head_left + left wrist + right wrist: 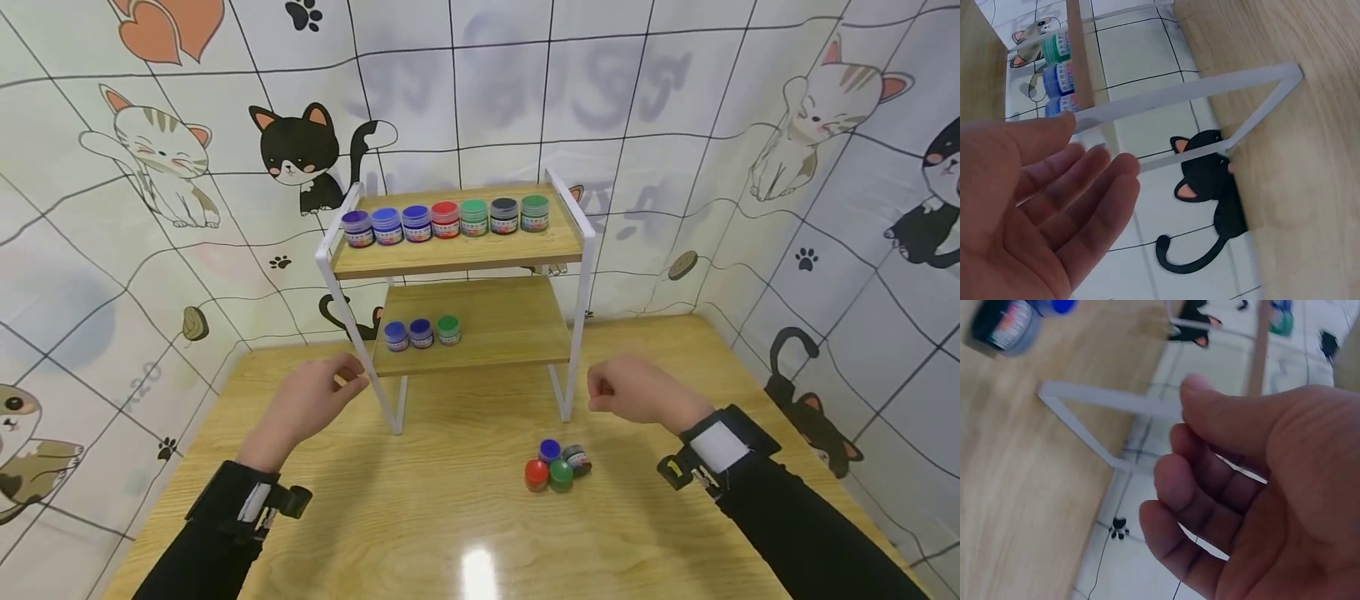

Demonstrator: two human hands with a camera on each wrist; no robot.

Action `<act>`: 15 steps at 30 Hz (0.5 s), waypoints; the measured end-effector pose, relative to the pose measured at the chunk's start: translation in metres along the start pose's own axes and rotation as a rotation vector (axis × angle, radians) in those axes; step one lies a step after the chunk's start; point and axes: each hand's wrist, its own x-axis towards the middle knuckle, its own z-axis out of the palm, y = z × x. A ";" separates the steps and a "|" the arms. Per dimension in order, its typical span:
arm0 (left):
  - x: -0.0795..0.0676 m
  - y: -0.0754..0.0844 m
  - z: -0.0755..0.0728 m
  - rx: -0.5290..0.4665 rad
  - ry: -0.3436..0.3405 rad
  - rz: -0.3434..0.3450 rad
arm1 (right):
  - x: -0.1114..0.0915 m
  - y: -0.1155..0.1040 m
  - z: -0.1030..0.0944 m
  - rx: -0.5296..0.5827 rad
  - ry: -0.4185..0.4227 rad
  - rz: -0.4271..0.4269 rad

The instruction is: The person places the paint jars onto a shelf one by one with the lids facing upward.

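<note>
A two-tier shelf (480,253) with wooden boards and a white frame stands on the table. My left hand (309,403) is beside its left legs, fingers loosely bent with nothing held; whether the thumb touches the frame I cannot tell. Beside the right legs hovers my right hand (643,390), its fingers loosely curled and holding nothing. Several paint jars line the top board, among them a purple jar (357,229), a red jar (446,221) and a black jar (504,216). Two blue jars and a green jar (449,331) sit at the lower board's left.
In front of the shelf's right legs, a small cluster of jars lies on the wooden table (375,517): a red jar (536,474), a green jar (561,476), a blue jar (550,451) and a tilted black-lidded jar (577,459). A cat-print cloth (495,100) surrounds the table's back and sides.
</note>
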 end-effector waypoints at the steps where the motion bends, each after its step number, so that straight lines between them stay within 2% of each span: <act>1: 0.002 -0.001 0.003 -0.015 0.015 -0.006 | -0.001 -0.003 0.003 -0.006 -0.019 -0.012; 8: 0.013 -0.005 0.022 -0.077 0.130 0.007 | 0.002 -0.034 0.036 -0.044 -0.103 -0.091; 15: 0.015 -0.002 0.030 -0.135 0.213 0.032 | 0.011 -0.048 0.073 -0.120 -0.056 -0.197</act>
